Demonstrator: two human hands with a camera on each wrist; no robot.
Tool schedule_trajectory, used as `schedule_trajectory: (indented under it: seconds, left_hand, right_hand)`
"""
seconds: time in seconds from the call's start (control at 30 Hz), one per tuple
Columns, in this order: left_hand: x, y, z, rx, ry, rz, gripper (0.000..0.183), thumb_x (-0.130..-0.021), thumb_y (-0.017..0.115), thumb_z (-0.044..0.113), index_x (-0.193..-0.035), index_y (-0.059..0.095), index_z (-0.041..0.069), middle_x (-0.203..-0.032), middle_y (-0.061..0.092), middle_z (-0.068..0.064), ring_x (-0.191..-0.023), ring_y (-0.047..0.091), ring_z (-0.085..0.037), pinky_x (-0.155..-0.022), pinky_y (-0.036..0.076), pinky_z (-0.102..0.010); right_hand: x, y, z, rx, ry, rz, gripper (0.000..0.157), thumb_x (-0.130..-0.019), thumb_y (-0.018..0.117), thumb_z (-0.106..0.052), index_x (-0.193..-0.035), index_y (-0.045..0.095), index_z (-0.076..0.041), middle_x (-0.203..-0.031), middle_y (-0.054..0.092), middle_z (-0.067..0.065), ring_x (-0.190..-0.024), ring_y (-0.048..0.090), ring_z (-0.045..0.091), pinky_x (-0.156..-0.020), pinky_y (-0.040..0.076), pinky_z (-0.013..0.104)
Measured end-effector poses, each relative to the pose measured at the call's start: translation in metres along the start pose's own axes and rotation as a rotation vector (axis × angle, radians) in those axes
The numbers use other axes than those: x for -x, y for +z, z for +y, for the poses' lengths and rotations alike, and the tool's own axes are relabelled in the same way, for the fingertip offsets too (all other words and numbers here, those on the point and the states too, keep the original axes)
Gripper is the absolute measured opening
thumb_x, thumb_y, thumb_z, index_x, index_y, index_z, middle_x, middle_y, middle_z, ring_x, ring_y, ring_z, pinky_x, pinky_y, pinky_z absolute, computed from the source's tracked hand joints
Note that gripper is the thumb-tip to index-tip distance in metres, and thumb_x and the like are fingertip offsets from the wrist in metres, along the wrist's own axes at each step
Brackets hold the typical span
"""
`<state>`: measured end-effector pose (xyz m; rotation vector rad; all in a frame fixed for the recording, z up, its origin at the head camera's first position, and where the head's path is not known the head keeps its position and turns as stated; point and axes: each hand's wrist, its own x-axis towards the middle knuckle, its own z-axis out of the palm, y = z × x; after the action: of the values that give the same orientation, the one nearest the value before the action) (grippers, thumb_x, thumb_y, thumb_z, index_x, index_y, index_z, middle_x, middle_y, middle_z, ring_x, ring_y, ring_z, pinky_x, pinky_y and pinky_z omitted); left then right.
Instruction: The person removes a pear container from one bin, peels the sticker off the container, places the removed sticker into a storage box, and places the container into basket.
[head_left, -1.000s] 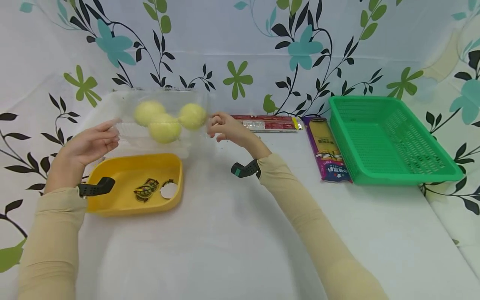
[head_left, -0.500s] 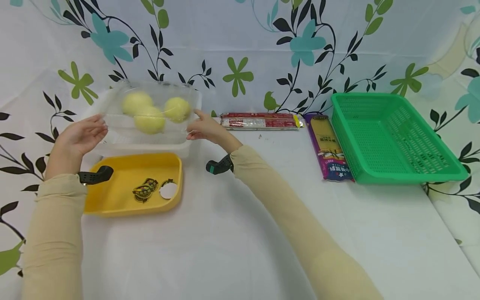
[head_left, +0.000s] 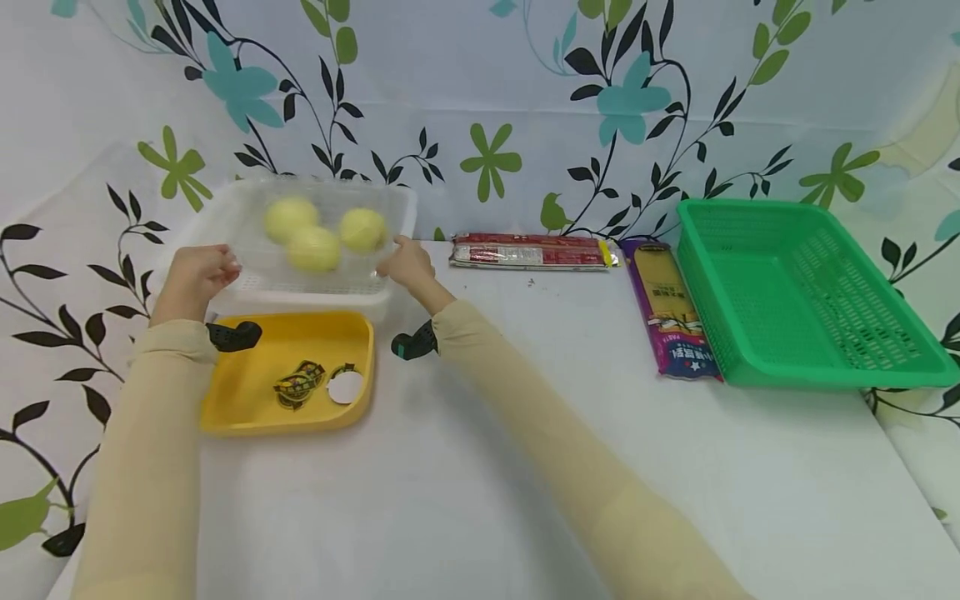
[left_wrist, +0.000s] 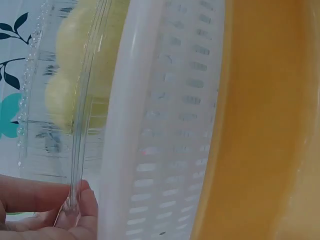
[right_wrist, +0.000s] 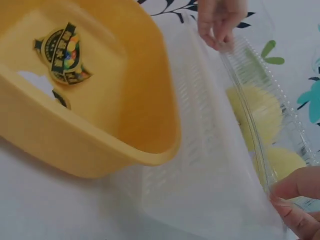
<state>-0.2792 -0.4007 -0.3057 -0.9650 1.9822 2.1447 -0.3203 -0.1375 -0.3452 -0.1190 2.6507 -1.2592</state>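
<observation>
A clear plastic clamshell box (left_wrist: 75, 125) holds three round yellow fruits (head_left: 315, 248). My left hand (head_left: 197, 277) pinches the near left corner of its rim between thumb and fingers. At the opposite end, my right hand (head_left: 408, 265) pinches the near right corner, as the right wrist view also shows. The box overlaps the inside of a white slotted plastic basket (left_wrist: 132, 100), its rim close along the basket's front edge. The basket's far side is partly hidden behind the box.
Directly in front of the basket stands a yellow tray (head_left: 288, 421) with dark stickers (head_left: 298, 383) and a white round piece (head_left: 345, 387). Farther right lie red long packets (head_left: 532, 252), a purple noodle packet (head_left: 671, 308) and a green basket (head_left: 750, 375). A patterned cloth (head_left: 487, 162) hangs behind.
The clear box of fruits has come down over the white basket. My right hand has moved left with its end, and my left hand's fingers have curled onto the corner.
</observation>
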Motion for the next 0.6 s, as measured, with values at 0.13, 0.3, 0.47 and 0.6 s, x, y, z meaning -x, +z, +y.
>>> schedule_trajectory:
  seconds: [0.13,0.3,0.47,0.6]
  left_hand:
    - [0.000,0.001,0.000,-0.034,-0.019,0.101,0.062,-0.083,0.039,-0.015,-0.140,0.026,0.008,-0.104,0.039,-0.003,-0.062,0.045,-0.006,-0.057,0.044,-0.017]
    - [-0.013,-0.001,-0.001,-0.077,0.020,0.129,0.057,-0.081,0.042,-0.016,-0.132,0.037,0.008,-0.096,0.040,-0.003,-0.059,0.047,-0.006,-0.055,0.045,-0.018]
    - [-0.037,-0.007,-0.007,-0.102,0.101,0.151,0.043,-0.072,0.043,-0.024,-0.107,0.051,-0.001,-0.085,0.041,-0.008,-0.053,0.044,-0.012,-0.047,0.043,-0.022]
    - [-0.042,-0.009,-0.013,-0.263,0.123,0.137,0.050,-0.072,0.044,-0.023,-0.121,0.044,-0.010,-0.088,0.040,-0.014,-0.049,0.044,-0.012,-0.045,0.043,-0.022]
  right_hand:
    - [0.007,0.015,-0.003,0.230,-0.038,0.095,0.059,-0.079,0.067,-0.027,-0.133,0.042,-0.021,-0.114,0.057,-0.004,-0.106,0.043,0.021,-0.081,0.035,0.035]
    - [0.009,0.018,-0.007,0.349,-0.053,0.154,0.049,-0.081,0.066,-0.030,-0.125,0.048,-0.020,-0.112,0.057,-0.004,-0.109,0.037,0.022,-0.080,0.033,0.034]
    - [0.007,0.018,-0.011,0.475,-0.023,0.137,0.034,-0.084,0.061,-0.031,-0.116,0.054,-0.020,-0.107,0.059,-0.002,-0.113,0.033,0.024,-0.082,0.032,0.036]
    - [0.007,0.025,-0.012,0.587,-0.006,0.123,0.016,-0.090,0.053,-0.028,-0.102,0.057,-0.019,-0.095,0.060,-0.003,-0.113,0.030,0.021,-0.080,0.028,0.035]
